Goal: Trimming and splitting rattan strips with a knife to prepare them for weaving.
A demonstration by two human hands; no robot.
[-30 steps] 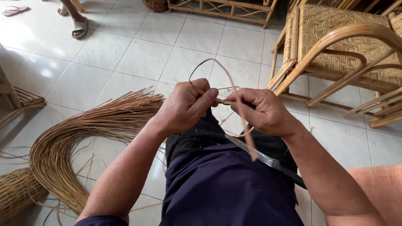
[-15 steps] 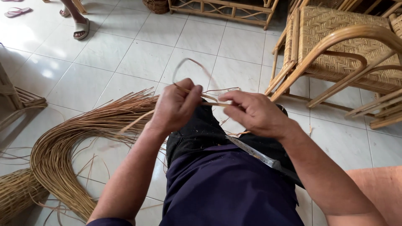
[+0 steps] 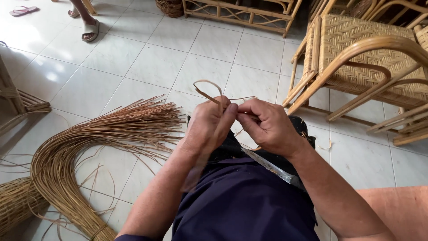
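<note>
- Left hand [image 3: 209, 127] is raised over the lap, fingers curled, pinching a thin rattan strip [image 3: 208, 90] between thumb and fingertips.
- Right hand [image 3: 267, 126] is just beside the left, touching it at the fingertips, also closed on the same strip where the two hands meet.
- The rattan strip curls up in a small loop above the left hand; a finer strand runs off to the right above the right hand's knuckles. How far it runs below the hands cannot be told.
- Both hands sit at frame centre, above the person's knees, over dark shorts [image 3: 240, 201].
- A knife [image 3: 272, 167] with a pale metal blade lies across the lap under the right wrist, slanting down to the right; neither hand touches it.
- On the tiled floor [image 3: 147, 58] to the left lies a large bundle of rattan strands [image 3: 84, 147], bent in an arc, tied near the bottom edge, loose ends fanning toward the hands.
- A woven basket [image 3: 15, 207] is partly visible at the lower left edge, touching the bundle.
- A woven rattan chair [image 3: 365, 49] stands on the right, close to the right hand but apart from it.
- A rattan frame [image 3: 240, 11] stands at the top centre, with a small basket [image 3: 169, 6] beside it.
- Another person's foot in a sandal [image 3: 90, 29] is at the top left, well apart; a loose pink sandal [image 3: 24, 10] lies farther left.
- An orange mat [image 3: 397, 209] shows at the lower right corner.
</note>
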